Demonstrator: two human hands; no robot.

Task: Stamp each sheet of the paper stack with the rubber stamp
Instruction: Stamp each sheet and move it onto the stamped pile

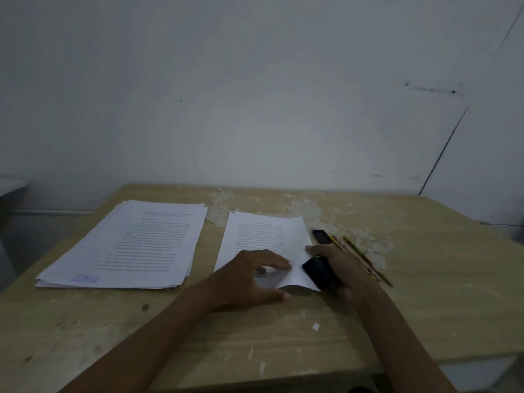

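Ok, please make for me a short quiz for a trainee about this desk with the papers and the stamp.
1. True or false: the top sheet of the left pile already bears a blue stamp mark.
2. Which hand holds the black stamp?
3. Where do the pencils lie: A) left of the pile, B) right of the single sheet, C) on the pile?

Key: 1 true; 2 the right hand, while the left hand rests on the sheet; 3 B.

One head-worn camera, up above the near edge of the worktop (368, 321). It faces forward and down, close in, toward the wall (255, 95) behind the worktop.
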